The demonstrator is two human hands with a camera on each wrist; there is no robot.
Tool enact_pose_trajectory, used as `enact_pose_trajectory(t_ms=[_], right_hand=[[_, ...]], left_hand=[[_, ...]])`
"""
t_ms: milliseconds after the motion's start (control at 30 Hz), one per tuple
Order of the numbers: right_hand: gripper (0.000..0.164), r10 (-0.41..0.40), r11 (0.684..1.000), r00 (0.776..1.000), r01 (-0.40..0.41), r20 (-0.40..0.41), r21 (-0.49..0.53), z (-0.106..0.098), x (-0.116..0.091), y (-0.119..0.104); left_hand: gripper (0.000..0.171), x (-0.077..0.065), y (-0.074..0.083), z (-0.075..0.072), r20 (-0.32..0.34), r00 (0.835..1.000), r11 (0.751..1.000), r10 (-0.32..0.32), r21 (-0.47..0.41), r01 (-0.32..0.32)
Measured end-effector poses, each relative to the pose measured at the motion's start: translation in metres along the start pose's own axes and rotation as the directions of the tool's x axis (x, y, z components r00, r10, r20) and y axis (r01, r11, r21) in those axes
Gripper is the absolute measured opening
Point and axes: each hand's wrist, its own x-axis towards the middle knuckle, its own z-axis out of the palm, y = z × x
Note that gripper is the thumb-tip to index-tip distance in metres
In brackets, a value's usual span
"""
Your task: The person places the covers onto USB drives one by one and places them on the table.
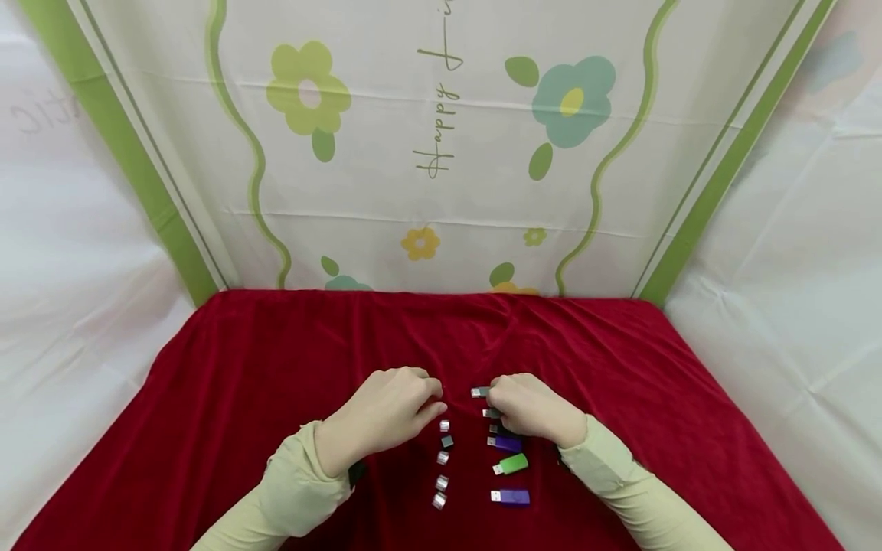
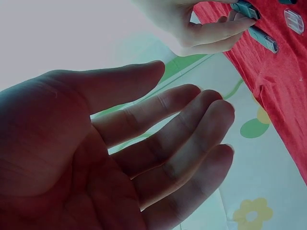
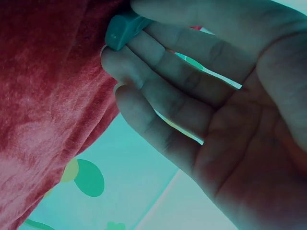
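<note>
My right hand (image 1: 534, 405) pinches a dark teal USB flash drive (image 3: 123, 29) by its body, between thumb and fingers, low over the cloth. Its metal plug points left, towards the caps. Just beyond it lies another dark flash drive (image 2: 261, 38), partly covered by the hand in the head view. Loosely bent and holding nothing, my left hand (image 1: 393, 405) hovers left of the far end of a row of small caps. The nearest one to it is a clear cap (image 1: 444, 425), followed by a dark cap (image 1: 447, 441) and several more clear ones.
Nearer me in the right column lie a purple flash drive (image 1: 506, 443), a green one (image 1: 511, 464) and a second purple-blue drive (image 1: 511, 497). All rest on a red velvet cloth (image 1: 276, 352). A flowered white curtain (image 1: 427, 184) stands behind.
</note>
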Motion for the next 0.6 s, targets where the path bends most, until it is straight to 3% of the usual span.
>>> enact_pose_trajectory(t_ms=[333, 600], right_hand=[[0.036, 0.023, 0.998, 1.000, -0.022, -0.013, 0.057, -0.007, 0.000, 0.003], [0.026, 0.044, 0.995, 0.995, -0.036, -0.087, 0.089, -0.023, -0.001, 0.010]], left_hand=[[0.009, 0.000, -0.001, 0.002, 0.000, 1.000, 1.000, 0.007, 0.009, -0.007], [0.010, 0.000, -0.004, -0.001, 0.030, 1.000, 1.000, -0.005, -0.014, 0.005]])
